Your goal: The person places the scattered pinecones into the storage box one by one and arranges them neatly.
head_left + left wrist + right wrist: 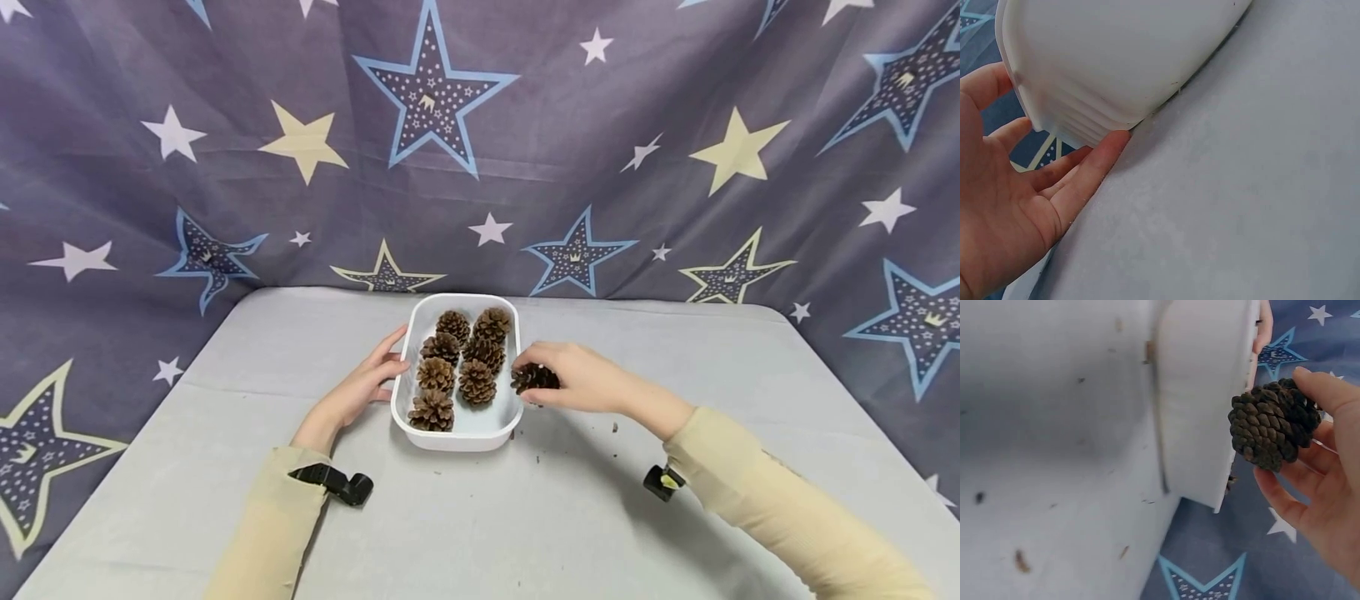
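Note:
In the head view a white plastic tub [452, 442] holds several brown pine cones [436, 377] in two rough columns. My left hand [358, 392] grips the tub's left side, its thumb at the rim. The left wrist view has its fingers [1100, 156] against the outer wall and near the base. To the right of the tub, my right hand [581, 377] holds a darker pine cone [534, 379] beside the rim. In the right wrist view this pine cone [1272, 424] sits between thumb and fingers, by the tub's outer wall [1200, 406].
A pale grey cloth covers the table [480, 533]. Small brown flakes [615, 427] are scattered right of the tub. A dark curtain [525, 125] with stars hangs behind and at both sides. Each wrist carries a black strapped camera [356, 489].

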The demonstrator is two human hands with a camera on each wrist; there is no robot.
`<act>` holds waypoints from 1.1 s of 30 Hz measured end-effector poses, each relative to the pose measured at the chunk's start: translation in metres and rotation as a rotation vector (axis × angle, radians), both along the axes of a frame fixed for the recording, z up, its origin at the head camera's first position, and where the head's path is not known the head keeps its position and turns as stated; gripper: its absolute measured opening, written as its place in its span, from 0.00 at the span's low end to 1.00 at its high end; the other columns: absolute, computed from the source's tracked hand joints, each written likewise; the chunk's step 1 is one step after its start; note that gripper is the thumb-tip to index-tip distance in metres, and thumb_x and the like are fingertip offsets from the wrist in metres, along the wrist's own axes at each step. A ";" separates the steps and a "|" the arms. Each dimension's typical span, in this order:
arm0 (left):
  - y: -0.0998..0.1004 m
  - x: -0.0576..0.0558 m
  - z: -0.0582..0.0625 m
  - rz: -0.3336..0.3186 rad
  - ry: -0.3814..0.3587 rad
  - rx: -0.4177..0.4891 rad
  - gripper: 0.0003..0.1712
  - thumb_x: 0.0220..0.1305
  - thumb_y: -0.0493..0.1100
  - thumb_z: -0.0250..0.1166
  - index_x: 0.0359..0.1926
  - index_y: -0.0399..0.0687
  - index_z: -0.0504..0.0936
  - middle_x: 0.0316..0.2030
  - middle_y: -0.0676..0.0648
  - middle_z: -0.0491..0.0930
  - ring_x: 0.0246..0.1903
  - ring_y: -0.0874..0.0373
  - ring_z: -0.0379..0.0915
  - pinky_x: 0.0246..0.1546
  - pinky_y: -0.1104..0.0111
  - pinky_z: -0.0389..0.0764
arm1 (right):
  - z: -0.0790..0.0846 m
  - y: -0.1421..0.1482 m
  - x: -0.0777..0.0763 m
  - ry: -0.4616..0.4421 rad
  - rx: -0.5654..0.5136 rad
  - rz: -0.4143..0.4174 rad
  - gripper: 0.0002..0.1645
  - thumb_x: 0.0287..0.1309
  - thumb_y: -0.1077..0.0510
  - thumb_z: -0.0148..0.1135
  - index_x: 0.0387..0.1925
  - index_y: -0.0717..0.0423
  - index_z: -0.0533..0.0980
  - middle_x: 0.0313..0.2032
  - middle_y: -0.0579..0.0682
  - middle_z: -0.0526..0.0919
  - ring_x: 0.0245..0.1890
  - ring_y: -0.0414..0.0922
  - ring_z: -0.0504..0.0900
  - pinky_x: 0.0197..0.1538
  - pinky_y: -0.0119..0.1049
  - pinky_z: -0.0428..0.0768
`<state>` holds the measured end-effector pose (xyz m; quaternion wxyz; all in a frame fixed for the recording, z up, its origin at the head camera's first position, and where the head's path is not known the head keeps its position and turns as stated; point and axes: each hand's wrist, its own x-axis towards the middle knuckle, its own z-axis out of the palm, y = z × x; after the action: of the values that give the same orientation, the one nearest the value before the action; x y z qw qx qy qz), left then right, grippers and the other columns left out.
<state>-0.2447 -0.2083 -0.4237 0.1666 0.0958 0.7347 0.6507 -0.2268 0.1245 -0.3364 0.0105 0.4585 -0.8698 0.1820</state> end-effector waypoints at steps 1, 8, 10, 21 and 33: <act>0.000 0.000 0.000 0.000 0.002 -0.001 0.37 0.67 0.49 0.50 0.70 0.72 0.41 0.60 0.33 0.55 0.53 0.44 0.65 0.46 0.56 0.77 | 0.002 -0.002 -0.001 0.003 -0.009 0.002 0.24 0.55 0.47 0.60 0.50 0.55 0.74 0.45 0.46 0.79 0.45 0.41 0.77 0.52 0.35 0.76; 0.001 0.000 0.000 0.004 -0.004 0.000 0.37 0.67 0.49 0.50 0.70 0.72 0.41 0.59 0.34 0.56 0.53 0.43 0.66 0.46 0.55 0.77 | 0.014 -0.014 -0.004 0.005 -0.060 0.016 0.24 0.57 0.44 0.56 0.51 0.53 0.73 0.48 0.45 0.78 0.48 0.40 0.76 0.55 0.36 0.74; 0.001 0.000 0.000 0.000 -0.005 0.007 0.37 0.67 0.48 0.50 0.70 0.72 0.42 0.59 0.33 0.56 0.53 0.43 0.65 0.46 0.55 0.77 | 0.015 -0.017 -0.004 0.006 -0.066 0.013 0.24 0.58 0.44 0.56 0.51 0.52 0.73 0.48 0.44 0.78 0.48 0.40 0.76 0.55 0.35 0.73; 0.002 -0.001 0.000 -0.003 -0.010 0.013 0.37 0.66 0.48 0.50 0.70 0.71 0.42 0.59 0.33 0.55 0.54 0.40 0.64 0.46 0.54 0.77 | 0.016 -0.030 -0.004 -0.013 -0.110 0.033 0.23 0.57 0.45 0.57 0.51 0.52 0.73 0.47 0.44 0.78 0.45 0.38 0.76 0.52 0.33 0.74; 0.000 -0.001 0.001 -0.002 -0.012 0.014 0.37 0.67 0.49 0.50 0.70 0.71 0.41 0.59 0.34 0.56 0.54 0.41 0.64 0.46 0.54 0.77 | 0.002 -0.041 -0.002 -0.076 -0.138 0.056 0.23 0.54 0.46 0.60 0.49 0.52 0.74 0.45 0.43 0.80 0.43 0.37 0.77 0.50 0.32 0.76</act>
<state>-0.2453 -0.2079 -0.4228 0.1711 0.0936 0.7288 0.6563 -0.2292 0.0839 -0.3339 0.0039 0.4735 -0.8419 0.2588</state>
